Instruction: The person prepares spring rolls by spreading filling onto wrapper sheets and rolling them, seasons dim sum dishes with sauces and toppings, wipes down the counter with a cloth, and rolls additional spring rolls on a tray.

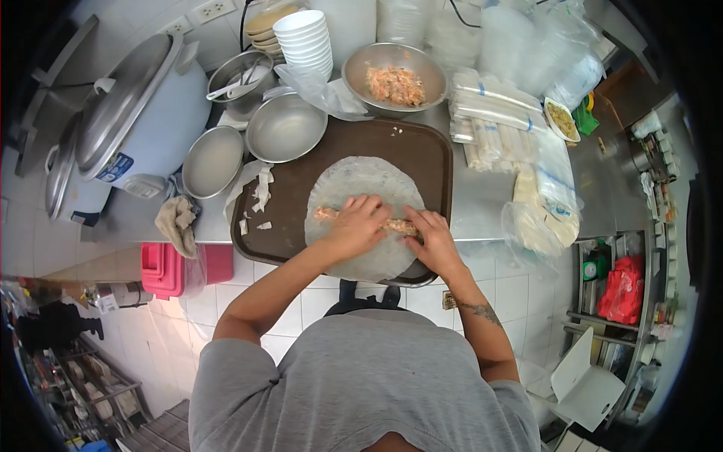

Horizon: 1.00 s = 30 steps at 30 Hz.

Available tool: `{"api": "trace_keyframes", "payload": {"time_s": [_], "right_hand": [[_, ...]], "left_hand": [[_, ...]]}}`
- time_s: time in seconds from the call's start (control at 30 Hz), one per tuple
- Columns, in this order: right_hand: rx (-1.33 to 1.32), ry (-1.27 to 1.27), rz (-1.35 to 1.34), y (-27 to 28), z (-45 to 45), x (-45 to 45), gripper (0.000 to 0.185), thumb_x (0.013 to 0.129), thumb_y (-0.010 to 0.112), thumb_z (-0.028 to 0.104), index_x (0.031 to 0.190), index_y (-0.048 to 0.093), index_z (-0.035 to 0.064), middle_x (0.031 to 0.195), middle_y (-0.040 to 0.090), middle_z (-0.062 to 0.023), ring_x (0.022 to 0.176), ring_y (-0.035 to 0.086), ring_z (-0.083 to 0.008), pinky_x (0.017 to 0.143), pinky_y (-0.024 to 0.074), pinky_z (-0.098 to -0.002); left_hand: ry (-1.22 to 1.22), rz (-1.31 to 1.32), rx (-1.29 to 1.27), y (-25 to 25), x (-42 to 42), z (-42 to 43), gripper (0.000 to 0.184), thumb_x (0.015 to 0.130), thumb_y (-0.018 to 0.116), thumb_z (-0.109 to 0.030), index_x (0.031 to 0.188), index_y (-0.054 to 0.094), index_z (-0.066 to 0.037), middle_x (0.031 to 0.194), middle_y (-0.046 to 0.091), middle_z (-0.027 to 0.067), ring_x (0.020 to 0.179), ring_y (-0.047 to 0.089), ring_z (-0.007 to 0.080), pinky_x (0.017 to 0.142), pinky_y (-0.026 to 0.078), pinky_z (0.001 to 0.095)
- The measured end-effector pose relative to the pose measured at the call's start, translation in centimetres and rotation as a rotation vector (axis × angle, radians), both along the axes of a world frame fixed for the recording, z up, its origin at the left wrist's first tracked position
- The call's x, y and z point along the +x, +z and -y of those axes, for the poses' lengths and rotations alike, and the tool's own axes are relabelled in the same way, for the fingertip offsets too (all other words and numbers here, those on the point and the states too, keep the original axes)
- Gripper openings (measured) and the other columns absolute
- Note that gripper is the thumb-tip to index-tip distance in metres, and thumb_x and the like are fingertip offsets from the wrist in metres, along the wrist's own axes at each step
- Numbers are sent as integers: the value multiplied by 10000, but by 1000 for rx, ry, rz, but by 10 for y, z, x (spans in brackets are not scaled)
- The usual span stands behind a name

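A round, pale, thin wrapper lies flat on a brown tray, its near edge at the tray's front rim. Across its middle runs a line of orange and white filling. My left hand lies over the middle of that line, fingers bent and side by side, covering part of it. At the filling's right end is my right hand, thumb below and fingers above, a little apart, touching the filling. More of the same filling sits in a metal bowl behind the tray.
Metal bowls stand left of the tray, with a cloth at the counter edge. Large lidded pots are farther left. Stacked white cups stand behind. Wrapped packs and a small dish lie at right.
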State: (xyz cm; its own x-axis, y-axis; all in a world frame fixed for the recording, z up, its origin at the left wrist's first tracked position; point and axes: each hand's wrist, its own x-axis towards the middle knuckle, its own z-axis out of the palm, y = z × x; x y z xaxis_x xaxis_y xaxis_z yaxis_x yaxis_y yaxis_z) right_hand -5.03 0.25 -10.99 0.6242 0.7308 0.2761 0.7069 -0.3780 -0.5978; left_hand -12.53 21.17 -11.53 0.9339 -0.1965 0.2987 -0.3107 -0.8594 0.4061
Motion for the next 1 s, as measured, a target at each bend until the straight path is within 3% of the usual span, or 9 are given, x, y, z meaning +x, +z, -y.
{"api": "trace_keyframes", "payload": {"time_s": [0.23, 0.37, 0.6, 0.7, 0.8, 1.0], "right_hand": [[9, 83, 90, -18, -7, 3, 419, 765, 748, 107, 1171, 666, 38, 1073, 634, -93, 1020, 572, -295, 911, 449, -399], [-40, -31, 135, 7, -19, -8, 346, 759, 744, 80, 1100, 702, 38, 1054, 639, -87, 983, 579, -289, 885, 467, -387], [-57, 20, 149, -15, -41, -9, 365, 755, 756, 177, 1093, 712, 47, 1062, 627, -53, 1043, 550, -262, 901, 445, -384], [-46, -37, 197, 3, -47, -17, 442, 760, 755, 193, 1172, 678, 52, 1090, 614, -56, 1053, 538, -270, 914, 428, -392], [-64, 59, 268, -20, -52, -13, 555, 760, 761, 225, 1270, 617, 60, 1133, 594, -69, 1066, 526, -273, 920, 416, -405], [-72, -35, 154, -16, -50, -13, 712, 726, 787, 276, 1352, 539, 46, 1179, 569, -84, 1076, 512, -278, 929, 405, -399]], "left_hand": [[-269, -345, -21, 47, -68, -29, 407, 782, 749, -200, 1128, 573, -80, 1097, 523, 108, 1056, 508, 299, 900, 401, 426], [-203, -342, 62, 45, -93, -31, 256, 828, 704, -170, 1042, 596, -78, 1035, 533, 95, 1023, 526, 277, 872, 421, 410], [-144, -259, 79, 35, -99, -29, 125, 825, 637, -82, 930, 571, -71, 958, 539, 74, 964, 549, 257, 842, 439, 384], [-117, -224, 63, 35, -103, -29, 127, 823, 627, -66, 935, 566, -69, 957, 537, 77, 950, 553, 263, 835, 448, 398], [-113, -187, 65, 37, -103, -28, 139, 824, 618, -54, 950, 561, -66, 961, 536, 82, 938, 557, 269, 828, 455, 408], [-113, -146, 91, 48, -100, -26, 185, 789, 619, -29, 956, 549, -66, 970, 537, 84, 936, 553, 266, 825, 444, 386]]}}
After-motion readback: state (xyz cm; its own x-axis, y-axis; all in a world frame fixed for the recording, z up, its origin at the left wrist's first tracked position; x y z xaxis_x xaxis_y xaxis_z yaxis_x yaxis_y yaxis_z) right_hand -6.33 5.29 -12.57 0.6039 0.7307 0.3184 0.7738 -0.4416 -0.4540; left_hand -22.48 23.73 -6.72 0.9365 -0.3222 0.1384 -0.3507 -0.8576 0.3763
